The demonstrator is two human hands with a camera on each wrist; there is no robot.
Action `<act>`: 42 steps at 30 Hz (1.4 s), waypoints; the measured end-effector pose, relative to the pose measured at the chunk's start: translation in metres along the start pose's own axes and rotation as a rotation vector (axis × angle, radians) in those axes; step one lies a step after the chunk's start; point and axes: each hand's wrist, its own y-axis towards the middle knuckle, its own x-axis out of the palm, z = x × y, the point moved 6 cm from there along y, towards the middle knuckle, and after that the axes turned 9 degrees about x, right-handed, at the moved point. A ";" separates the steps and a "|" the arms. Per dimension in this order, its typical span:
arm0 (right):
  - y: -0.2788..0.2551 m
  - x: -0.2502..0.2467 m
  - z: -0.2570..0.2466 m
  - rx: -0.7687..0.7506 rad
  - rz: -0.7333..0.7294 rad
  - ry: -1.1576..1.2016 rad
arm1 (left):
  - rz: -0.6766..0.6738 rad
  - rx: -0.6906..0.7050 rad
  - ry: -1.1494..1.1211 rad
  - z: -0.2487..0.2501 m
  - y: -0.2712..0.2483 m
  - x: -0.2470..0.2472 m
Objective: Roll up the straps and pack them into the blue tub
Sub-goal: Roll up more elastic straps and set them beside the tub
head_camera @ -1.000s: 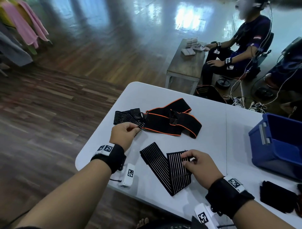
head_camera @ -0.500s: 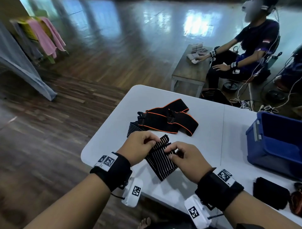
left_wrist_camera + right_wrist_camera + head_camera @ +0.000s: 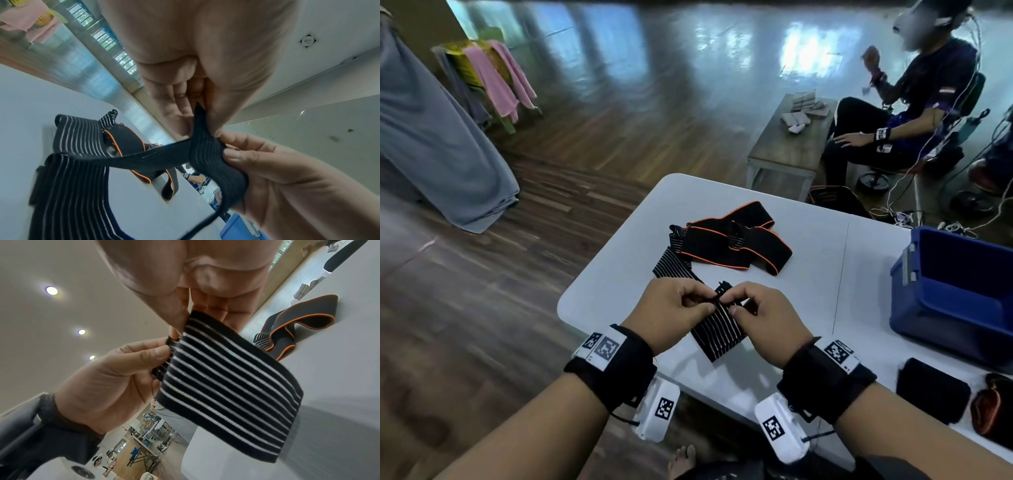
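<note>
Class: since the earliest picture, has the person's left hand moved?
Yes. The left hand left the orange-edged strap and came nearer, meeting the right hand on the striped strap.

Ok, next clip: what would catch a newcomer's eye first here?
Both hands, left hand and right hand, meet at the table's near edge, pinching the end of a striped strap held just above it. Behind them lies an orange-edged strap, loose and unrolled. The blue tub stands at the right side of the table.
</note>
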 end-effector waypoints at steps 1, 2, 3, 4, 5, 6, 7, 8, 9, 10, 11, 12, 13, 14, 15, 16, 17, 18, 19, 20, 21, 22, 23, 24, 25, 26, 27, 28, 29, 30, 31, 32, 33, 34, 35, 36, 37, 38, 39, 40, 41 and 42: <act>0.000 -0.001 -0.001 -0.003 0.007 0.009 | 0.018 0.019 0.000 0.002 0.000 -0.001; 0.000 -0.001 -0.002 -0.005 0.016 0.017 | 0.035 0.040 0.001 0.004 -0.001 -0.002; -0.001 -0.002 -0.003 -0.008 0.033 0.018 | 0.049 0.056 -0.001 0.006 -0.001 -0.003; -0.001 -0.003 -0.004 -0.014 0.058 0.016 | 0.058 0.065 -0.011 0.007 -0.001 -0.003; -0.002 -0.004 -0.004 -0.020 0.088 0.018 | 0.062 0.069 -0.027 0.006 -0.002 -0.004; -0.003 -0.005 -0.005 -0.026 0.111 0.031 | 0.062 0.071 -0.043 0.006 -0.001 -0.004; -0.005 -0.005 -0.005 -0.029 0.122 0.048 | 0.064 0.073 -0.058 0.005 -0.002 -0.004; -0.006 -0.005 -0.005 -0.032 0.120 0.059 | 0.069 0.077 -0.072 0.005 -0.001 -0.005; -0.007 -0.005 -0.006 -0.037 0.111 0.062 | 0.077 0.086 -0.088 0.006 -0.001 -0.006; -0.008 -0.004 -0.006 -0.040 0.099 0.061 | 0.087 0.100 -0.099 0.007 -0.001 -0.008; -0.008 -0.004 -0.006 -0.041 0.090 0.059 | 0.099 0.119 -0.104 0.011 0.000 -0.009; -0.008 -0.005 -0.008 -0.039 0.090 0.056 | 0.110 0.137 -0.103 0.014 0.001 -0.010; -0.008 -0.007 -0.011 -0.043 0.096 0.057 | 0.122 0.155 -0.102 0.018 0.003 -0.011; -0.007 -0.010 -0.015 -0.058 0.107 0.066 | 0.140 0.169 -0.098 0.022 0.004 -0.012; -0.005 -0.014 -0.020 -0.079 0.121 0.086 | 0.163 0.184 -0.103 0.027 0.006 -0.012; -0.003 -0.019 -0.025 -0.094 0.137 0.123 | 0.187 0.200 -0.121 0.032 0.007 -0.012; -0.001 -0.025 -0.030 -0.100 0.160 0.173 | 0.204 0.213 -0.159 0.037 0.008 -0.011; 0.001 -0.032 -0.033 -0.100 0.190 0.220 | 0.216 0.223 -0.202 0.043 0.010 -0.009; 0.002 -0.039 -0.036 -0.104 0.225 0.259 | 0.218 0.233 -0.243 0.049 0.012 -0.006; 0.002 -0.047 -0.038 -0.107 0.260 0.287 | 0.212 0.243 -0.270 0.053 0.014 -0.002; 0.002 -0.053 -0.040 -0.110 0.286 0.311 | 0.197 0.254 -0.290 0.058 0.016 0.002; 0.002 -0.058 -0.040 -0.112 0.308 0.327 | 0.175 0.260 -0.297 0.063 0.018 0.008; 0.002 -0.064 -0.039 -0.108 0.325 0.342 | 0.150 0.271 -0.288 0.067 0.020 0.014; 0.001 -0.068 -0.037 -0.101 0.337 0.346 | 0.130 0.285 -0.266 0.071 0.023 0.019; 0.000 -0.074 -0.037 -0.097 0.351 0.341 | 0.117 0.301 -0.249 0.076 0.026 0.025; -0.003 -0.080 -0.037 -0.093 0.364 0.335 | 0.113 0.314 -0.242 0.080 0.029 0.030; -0.003 -0.083 -0.038 -0.098 0.365 0.333 | 0.114 0.313 -0.244 0.083 0.031 0.033; -0.005 -0.087 -0.038 -0.098 0.386 0.329 | 0.104 0.318 -0.268 0.087 0.034 0.037; -0.013 -0.103 -0.034 -0.097 0.452 0.324 | 0.049 0.332 -0.308 0.099 0.042 0.053; -0.012 -0.105 -0.035 -0.098 0.458 0.324 | 0.042 0.324 -0.330 0.101 0.046 0.057; -0.012 -0.108 -0.033 -0.092 0.468 0.324 | 0.036 0.317 -0.353 0.105 0.049 0.062; -0.016 -0.115 -0.030 -0.078 0.493 0.332 | 0.015 0.325 -0.377 0.113 0.054 0.070; -0.019 -0.121 -0.027 -0.060 0.515 0.357 | -0.007 0.335 -0.400 0.121 0.058 0.078; -0.022 -0.127 -0.024 -0.046 0.539 0.383 | -0.027 0.334 -0.428 0.128 0.061 0.084; -0.027 -0.134 -0.022 -0.041 0.570 0.397 | -0.053 0.331 -0.462 0.134 0.064 0.092; -0.033 -0.142 -0.021 -0.046 0.601 0.403 | -0.082 0.327 -0.492 0.140 0.066 0.100; -0.038 -0.149 -0.019 -0.053 0.631 0.407 | -0.109 0.328 -0.505 0.146 0.068 0.107; -0.042 -0.156 -0.017 -0.053 0.657 0.411 | -0.135 0.337 -0.505 0.151 0.069 0.114; -0.047 -0.162 -0.015 -0.041 0.679 0.418 | -0.162 0.351 -0.500 0.154 0.070 0.121; -0.052 -0.167 -0.011 -0.027 0.693 0.435 | -0.185 0.363 -0.493 0.157 0.071 0.128; -0.056 -0.172 -0.007 -0.009 0.707 0.450 | -0.203 0.374 -0.483 0.159 0.071 0.134; -0.060 -0.176 -0.003 0.005 0.718 0.461 | -0.215 0.386 -0.468 0.161 0.072 0.139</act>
